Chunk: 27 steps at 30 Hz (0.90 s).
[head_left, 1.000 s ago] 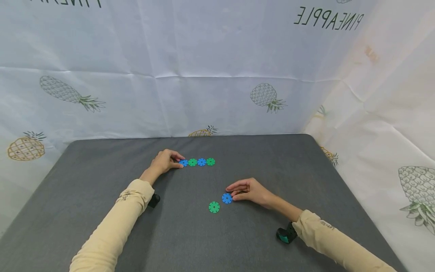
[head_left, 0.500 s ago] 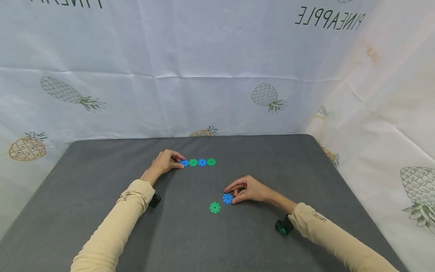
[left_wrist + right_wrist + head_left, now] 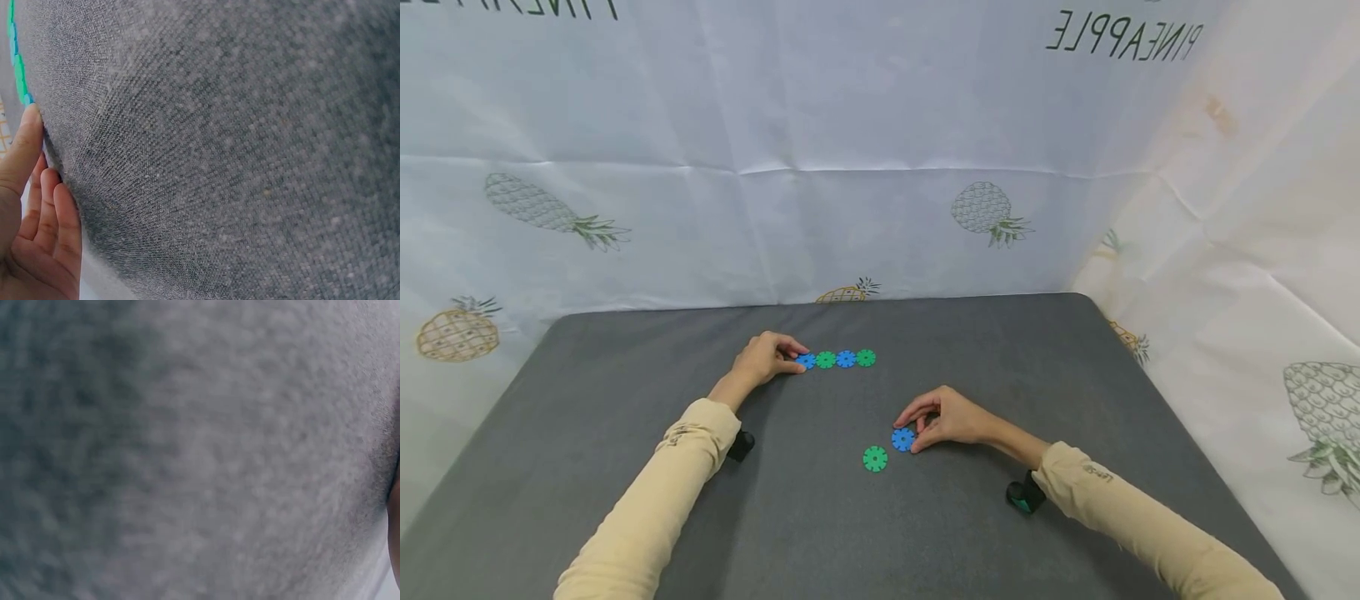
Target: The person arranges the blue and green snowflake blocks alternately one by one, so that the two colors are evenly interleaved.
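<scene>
A row of notched plastic discs lies on the grey table, blue and green by turns. At its left end my left hand (image 3: 763, 357) pinches the blue disc (image 3: 807, 361) between thumb and fingers. To the right of that follow a green disc (image 3: 826, 359), a second blue disc (image 3: 846, 358) and a green end disc (image 3: 866, 357). Nearer to me, my right hand (image 3: 951, 418) has thumb and fingertips at opposite edges of a loose blue disc (image 3: 903, 439). Beside it, at lower left, lies a loose green disc (image 3: 875, 458). In the right wrist view only a sliver of that hand shows.
The grey cloth-covered table (image 3: 820, 517) reaches to a white curtain (image 3: 865, 233) printed with pineapples at the back and right. A dark wrist camera (image 3: 1024, 496) hangs under the right forearm, another (image 3: 741, 445) under the left.
My right hand has shifted slightly left, its fingers now spread round the loose blue disc. The left hand and the row of discs stay in place.
</scene>
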Motion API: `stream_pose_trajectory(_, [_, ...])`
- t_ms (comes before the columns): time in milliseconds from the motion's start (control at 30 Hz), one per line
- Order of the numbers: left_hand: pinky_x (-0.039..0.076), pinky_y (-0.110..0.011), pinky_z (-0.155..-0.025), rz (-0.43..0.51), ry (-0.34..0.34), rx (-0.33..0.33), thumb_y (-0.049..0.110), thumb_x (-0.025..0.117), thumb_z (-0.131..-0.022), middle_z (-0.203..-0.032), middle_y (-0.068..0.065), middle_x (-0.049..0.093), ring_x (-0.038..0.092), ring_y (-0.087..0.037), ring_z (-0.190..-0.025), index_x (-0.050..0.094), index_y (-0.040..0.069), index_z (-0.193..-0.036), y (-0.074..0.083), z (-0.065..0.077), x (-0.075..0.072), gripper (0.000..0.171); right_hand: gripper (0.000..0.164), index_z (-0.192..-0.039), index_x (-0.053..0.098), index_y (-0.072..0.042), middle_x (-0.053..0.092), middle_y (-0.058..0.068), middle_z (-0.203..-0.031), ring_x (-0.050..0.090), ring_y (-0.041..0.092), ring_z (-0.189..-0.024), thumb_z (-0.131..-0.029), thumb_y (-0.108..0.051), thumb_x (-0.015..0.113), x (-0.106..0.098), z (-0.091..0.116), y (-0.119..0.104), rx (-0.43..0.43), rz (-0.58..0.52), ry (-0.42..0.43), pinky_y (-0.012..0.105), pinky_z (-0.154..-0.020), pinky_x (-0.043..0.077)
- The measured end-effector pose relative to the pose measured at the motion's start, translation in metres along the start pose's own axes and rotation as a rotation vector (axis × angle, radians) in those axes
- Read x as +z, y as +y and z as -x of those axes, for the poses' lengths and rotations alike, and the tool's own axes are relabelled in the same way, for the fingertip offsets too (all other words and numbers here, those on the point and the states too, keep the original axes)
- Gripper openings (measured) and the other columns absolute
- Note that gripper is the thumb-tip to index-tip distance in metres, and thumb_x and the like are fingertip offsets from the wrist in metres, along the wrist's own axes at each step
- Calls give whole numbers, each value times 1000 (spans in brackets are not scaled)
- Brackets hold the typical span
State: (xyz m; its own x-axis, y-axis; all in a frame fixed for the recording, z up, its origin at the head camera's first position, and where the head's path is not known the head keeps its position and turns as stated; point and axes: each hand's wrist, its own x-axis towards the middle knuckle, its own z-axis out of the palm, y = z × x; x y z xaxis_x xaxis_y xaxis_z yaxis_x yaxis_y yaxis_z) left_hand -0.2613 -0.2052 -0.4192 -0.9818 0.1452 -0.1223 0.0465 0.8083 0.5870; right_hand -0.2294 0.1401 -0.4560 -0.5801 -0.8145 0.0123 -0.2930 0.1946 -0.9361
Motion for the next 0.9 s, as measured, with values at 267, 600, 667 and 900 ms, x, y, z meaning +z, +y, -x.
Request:
stream_pose_trajectory(267, [40,-31,-64,6,-3,1,19,77,-83,-97,-5,65,55,-17,-77,73,9,-111,1,1,-1,30,31,-103,71,2,71,14,-98,58,10,-72,-74,-3,81,3,3,2,-50,13,38,28,-66,54])
stream_pose_trajectory(600, [42,-33,-65,7,3,8,20,77,-83,-96,-4,65,57,-18,-78,73,10,-111,0,0,3,30,33,-104,72,2,71,11,-100,52,28,-68,-73,-5,81,10,9,-15,-128,252,107,28,-62,47])
stream_pose_trajectory(667, [41,-33,-65,7,4,12,20,77,-83,-96,-4,65,57,-17,-78,73,10,-111,0,0,3,30,31,-102,72,4,70,14,-98,51,30,-69,-74,-2,80,11,11,-23,-137,264,106,31,-62,46])
stream_pose_trajectory(900, [41,-32,-64,10,12,7,20,77,-83,-96,-4,65,56,-17,-76,73,10,-111,-1,2,1,30,29,-104,70,6,70,16,-100,64,26,-87,-76,1,77,11,10,-20,-168,247,109,35,-76,53])
